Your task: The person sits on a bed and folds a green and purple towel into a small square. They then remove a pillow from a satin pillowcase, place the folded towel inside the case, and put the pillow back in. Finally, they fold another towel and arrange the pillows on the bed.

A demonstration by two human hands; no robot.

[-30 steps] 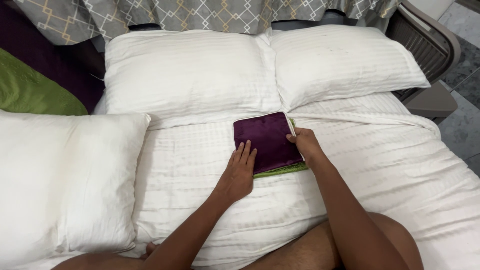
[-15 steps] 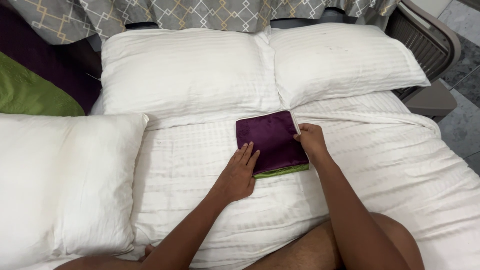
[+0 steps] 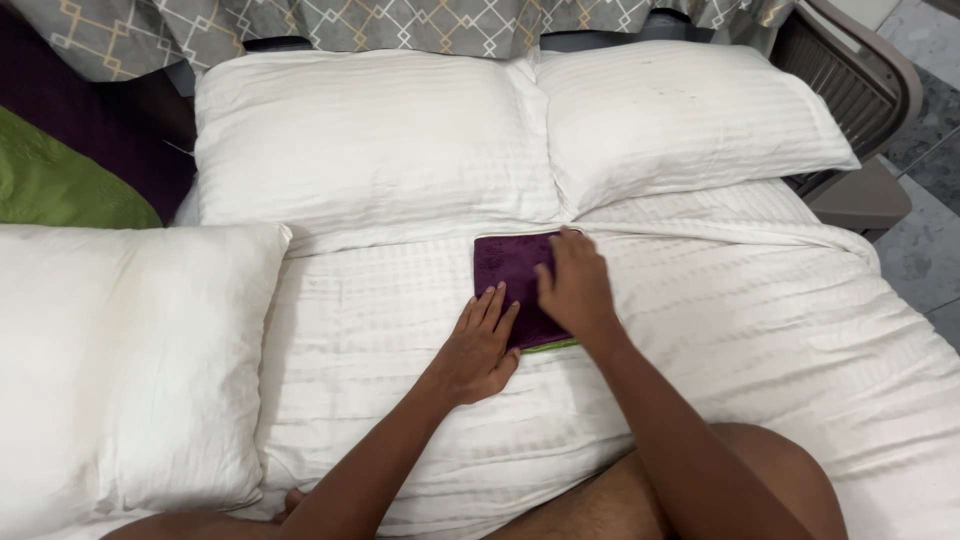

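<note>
Bed (image 3: 760,330) with white striped cover, two white pillows (image 3: 370,135) at the head, a third at left. Small folded purple cloth (image 3: 505,265), green edge beneath, lies mid-bed just below the pillows. Right hand (image 3: 572,285) flat on it, fingers together. Left hand (image 3: 480,345) flat, fingers slightly spread, fingertips on the cloth's near-left edge.

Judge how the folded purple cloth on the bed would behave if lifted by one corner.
The purple cloth looks soft and plush, so it would probably droop and unfold. It lies flat under the right hand, suggesting little weight. On the ribbed white bedcover it would likely drag rather than slide.
</note>
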